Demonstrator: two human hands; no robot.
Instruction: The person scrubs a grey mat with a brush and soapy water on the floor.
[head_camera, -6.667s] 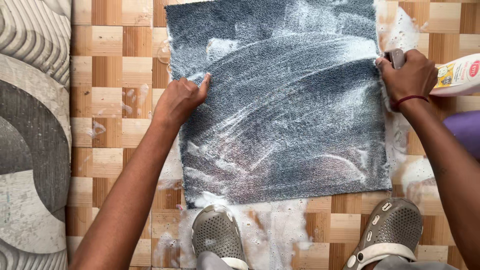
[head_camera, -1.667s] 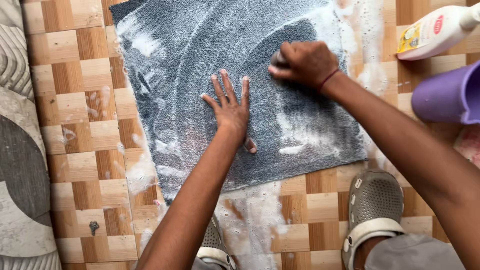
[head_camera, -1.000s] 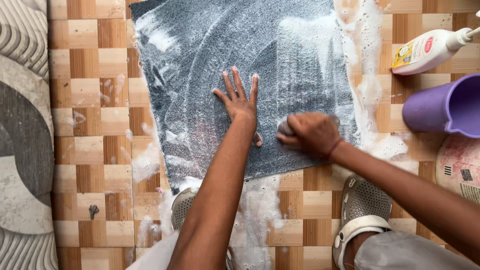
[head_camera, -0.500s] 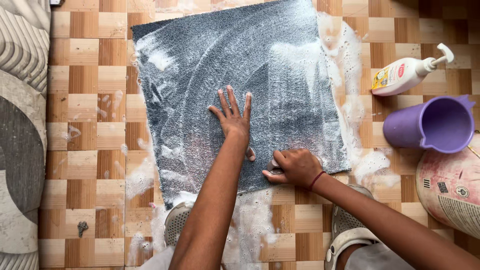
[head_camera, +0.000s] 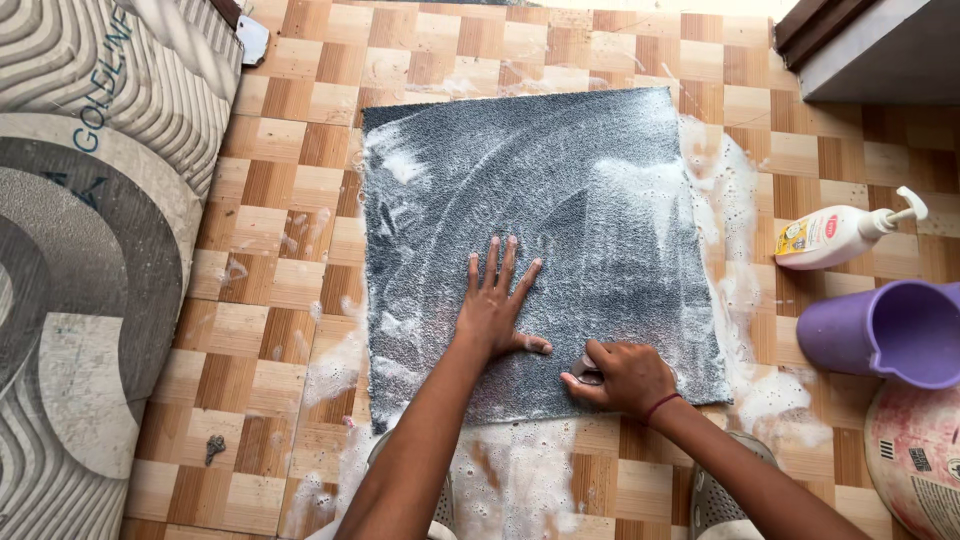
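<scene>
A square grey mat (head_camera: 560, 230), covered in white soap suds, lies flat on the brown checkered floor (head_camera: 290, 150). My left hand (head_camera: 495, 305) presses on the mat's near middle, palm down with fingers spread. Just to its right, at the mat's near edge, my right hand (head_camera: 620, 378) is closed around a small scrubbing brush (head_camera: 585, 371), of which only a dark bit shows under the fingers.
A white pump bottle (head_camera: 835, 235) lies on its side to the right, with a purple jug (head_camera: 885, 330) below it and a round pink-white object (head_camera: 915, 455) at the corner. A patterned mattress (head_camera: 80, 250) fills the left. Foam pools by my grey clogs (head_camera: 720, 500).
My right hand has dragged the brush from the mat's far right corner down to its near edge. My left hand shifted from the mat's left edge to its middle.
</scene>
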